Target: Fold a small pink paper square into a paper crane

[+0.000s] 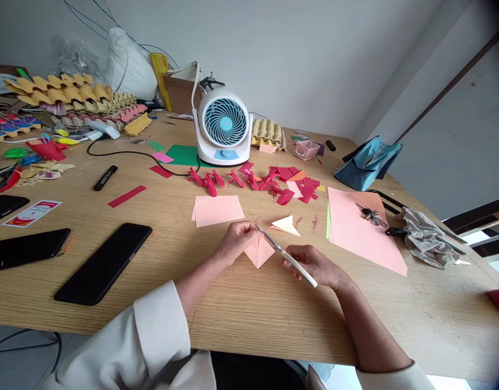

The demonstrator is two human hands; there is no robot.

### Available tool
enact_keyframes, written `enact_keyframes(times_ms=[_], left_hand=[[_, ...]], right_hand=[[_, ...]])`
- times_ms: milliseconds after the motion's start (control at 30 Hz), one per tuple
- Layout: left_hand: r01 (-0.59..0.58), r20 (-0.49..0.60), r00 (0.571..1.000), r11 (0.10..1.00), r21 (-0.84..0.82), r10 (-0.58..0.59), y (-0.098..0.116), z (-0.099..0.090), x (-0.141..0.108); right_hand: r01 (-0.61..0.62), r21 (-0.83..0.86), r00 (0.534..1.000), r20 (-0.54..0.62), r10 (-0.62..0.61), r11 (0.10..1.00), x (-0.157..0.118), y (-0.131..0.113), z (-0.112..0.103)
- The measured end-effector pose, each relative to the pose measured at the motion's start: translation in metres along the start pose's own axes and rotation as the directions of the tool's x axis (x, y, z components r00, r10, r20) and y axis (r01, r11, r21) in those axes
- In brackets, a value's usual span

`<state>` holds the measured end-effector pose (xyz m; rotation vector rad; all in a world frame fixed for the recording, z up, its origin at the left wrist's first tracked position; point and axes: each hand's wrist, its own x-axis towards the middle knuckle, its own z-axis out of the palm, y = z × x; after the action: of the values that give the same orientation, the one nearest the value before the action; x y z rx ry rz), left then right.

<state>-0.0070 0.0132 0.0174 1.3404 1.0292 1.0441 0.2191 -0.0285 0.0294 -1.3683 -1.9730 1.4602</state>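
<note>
A folded piece of peach paper (259, 254) is pinched at its upper part between the fingers of my left hand (239, 240). My right hand (308, 262) grips white-handled scissors (300, 266), whose blades reach up and left to the paper beside my left fingertips. Whether the blades are apart is too fine to tell. Just beyond the scissors lies a pale folded paper piece (286, 224) with pointed ends. Two overlapping peach paper rectangles (219, 210) rest on the table past my left hand.
A white fan (225, 124) stands at the back, with crumpled red paper pieces (253, 180) before it. Phones (105, 262) lie at left. Large peach sheets (355, 227) with keys (372, 215) are at right, near a blue bag (367, 162). Egg trays (71, 89) are stacked far left.
</note>
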Motion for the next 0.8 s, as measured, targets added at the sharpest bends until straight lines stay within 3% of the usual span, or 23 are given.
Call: enact_keyframes(times_ms=[800], left_hand=[[0.02, 0.027, 0.999, 1.0, -0.013, -0.019, -0.0015, -0.0012, 0.0001]], right_hand=[[0.016, -0.015, 1.0, 0.014, -0.016, 1.0, -0.0011, 0.0017, -0.0022]])
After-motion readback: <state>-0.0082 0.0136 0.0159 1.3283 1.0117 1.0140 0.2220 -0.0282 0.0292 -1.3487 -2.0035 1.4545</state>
